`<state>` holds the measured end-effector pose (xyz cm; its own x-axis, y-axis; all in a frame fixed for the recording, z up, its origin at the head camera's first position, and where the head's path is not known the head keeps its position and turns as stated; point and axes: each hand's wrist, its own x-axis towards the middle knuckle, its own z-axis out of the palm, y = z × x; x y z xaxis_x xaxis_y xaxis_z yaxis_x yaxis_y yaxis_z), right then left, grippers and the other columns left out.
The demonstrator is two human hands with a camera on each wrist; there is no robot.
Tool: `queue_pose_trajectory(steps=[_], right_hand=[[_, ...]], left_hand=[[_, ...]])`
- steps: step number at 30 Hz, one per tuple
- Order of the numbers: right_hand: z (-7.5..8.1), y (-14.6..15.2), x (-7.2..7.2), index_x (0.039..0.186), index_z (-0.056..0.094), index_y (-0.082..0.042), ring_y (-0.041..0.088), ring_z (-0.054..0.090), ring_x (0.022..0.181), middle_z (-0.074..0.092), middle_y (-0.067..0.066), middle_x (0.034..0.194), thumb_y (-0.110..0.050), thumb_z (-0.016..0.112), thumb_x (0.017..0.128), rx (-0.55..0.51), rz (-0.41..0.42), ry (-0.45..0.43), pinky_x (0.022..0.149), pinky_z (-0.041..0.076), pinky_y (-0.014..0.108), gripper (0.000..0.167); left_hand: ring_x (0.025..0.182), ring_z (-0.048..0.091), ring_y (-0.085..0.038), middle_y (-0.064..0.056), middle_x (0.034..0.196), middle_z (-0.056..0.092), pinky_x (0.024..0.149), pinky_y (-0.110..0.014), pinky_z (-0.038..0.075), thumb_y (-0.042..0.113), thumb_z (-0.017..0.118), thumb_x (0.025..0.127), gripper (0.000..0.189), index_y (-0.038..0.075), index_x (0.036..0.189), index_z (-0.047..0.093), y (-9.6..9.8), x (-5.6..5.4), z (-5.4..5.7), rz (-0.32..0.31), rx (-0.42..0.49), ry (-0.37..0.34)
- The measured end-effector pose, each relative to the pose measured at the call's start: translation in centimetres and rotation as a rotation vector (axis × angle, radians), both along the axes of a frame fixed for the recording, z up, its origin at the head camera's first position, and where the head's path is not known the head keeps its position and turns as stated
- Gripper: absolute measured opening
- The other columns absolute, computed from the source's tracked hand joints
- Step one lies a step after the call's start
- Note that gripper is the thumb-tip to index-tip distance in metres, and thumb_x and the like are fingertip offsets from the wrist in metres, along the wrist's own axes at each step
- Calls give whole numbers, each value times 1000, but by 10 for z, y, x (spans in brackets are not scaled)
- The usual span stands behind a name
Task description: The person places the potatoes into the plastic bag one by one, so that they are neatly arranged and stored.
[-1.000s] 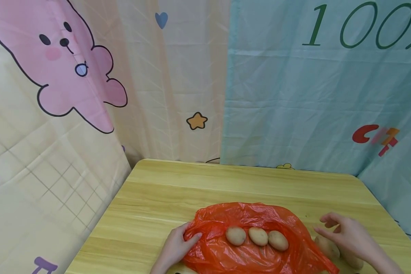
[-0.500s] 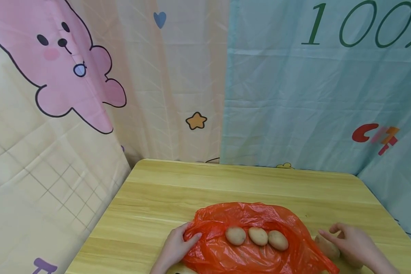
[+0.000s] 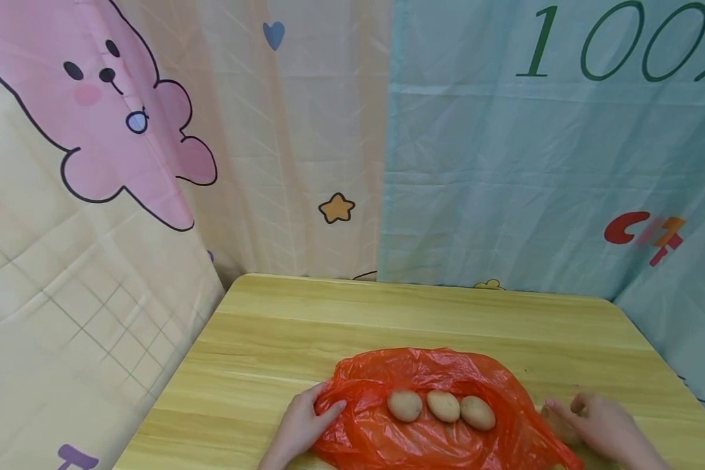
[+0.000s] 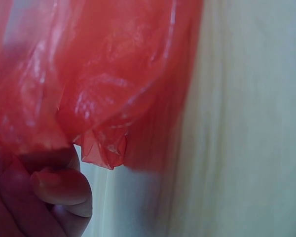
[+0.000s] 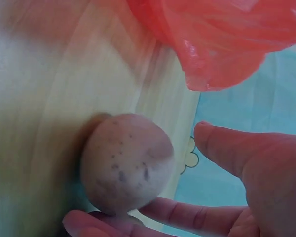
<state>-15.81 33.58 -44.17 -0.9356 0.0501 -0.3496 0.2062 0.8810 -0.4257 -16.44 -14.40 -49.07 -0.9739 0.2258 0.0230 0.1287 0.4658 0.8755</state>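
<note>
A crumpled red plastic bag [image 3: 429,450] lies on the table with three potatoes [image 3: 443,406] in a row in its mouth. My left hand [image 3: 299,418] grips the left edge of the bag; in the left wrist view its fingers [image 4: 64,186] are curled at the red film. To the right of the bag, my right hand [image 3: 608,427] is at a loose potato [image 3: 559,427], which it partly covers. In the right wrist view the fingers reach along one side of a spotted potato [image 5: 127,163], while the thumb [image 5: 219,148] stands apart from it.
The wooden table [image 3: 258,326] ends at a patterned curtain [image 3: 305,163] behind and a pale blue curtain [image 3: 534,183] at the back right. A twisted corner of the bag [image 3: 564,454] points toward the loose potato.
My right hand has come down and slightly left onto the loose potatoes, covering the nearer one. The left hand and the potatoes in the bag have stayed in place.
</note>
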Motion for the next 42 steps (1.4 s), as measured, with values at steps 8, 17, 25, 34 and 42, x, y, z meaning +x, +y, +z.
queue_pose_trajectory(steps=[8, 17, 25, 34, 42], right_hand=[[-10, -2, 6, 92, 57, 7, 20, 52, 65, 56, 4, 74, -64, 46, 90, -97, -64, -52, 60, 49, 36, 72], [-13, 0, 4, 91, 56, 8, 20, 51, 65, 56, 3, 73, -62, 48, 90, -67, -39, -21, 60, 48, 37, 71], [-11, -3, 5, 93, 56, 8, 20, 52, 66, 57, 3, 75, -67, 50, 85, -77, -61, -28, 60, 49, 38, 76], [-13, -2, 2, 95, 55, 12, 22, 54, 68, 59, 5, 77, -66, 51, 86, -48, -54, -22, 62, 49, 41, 78], [-16, 0, 0, 94, 55, 11, 22, 54, 68, 59, 5, 77, -65, 51, 86, -25, -56, -14, 62, 49, 42, 77]], left_hand=[[84, 62, -11, -4, 106, 66, 71, -27, 53, 37, 65, 90, 49, 2, 123, 59, 0, -1, 0, -3, 16, -15], [83, 62, -12, -5, 105, 66, 71, -27, 53, 35, 66, 89, 47, 1, 122, 60, 0, 1, 1, -5, 24, -8], [84, 62, -10, -3, 104, 66, 71, -25, 51, 36, 66, 90, 45, 4, 120, 61, 0, 0, 0, -2, -7, 30], [86, 62, -11, -3, 104, 66, 72, -26, 51, 36, 66, 90, 45, 3, 120, 61, 0, 0, 0, -3, -10, 32], [87, 62, -12, -3, 105, 66, 73, -27, 51, 36, 66, 90, 45, 3, 120, 61, 0, 0, -1, -3, -15, 39]])
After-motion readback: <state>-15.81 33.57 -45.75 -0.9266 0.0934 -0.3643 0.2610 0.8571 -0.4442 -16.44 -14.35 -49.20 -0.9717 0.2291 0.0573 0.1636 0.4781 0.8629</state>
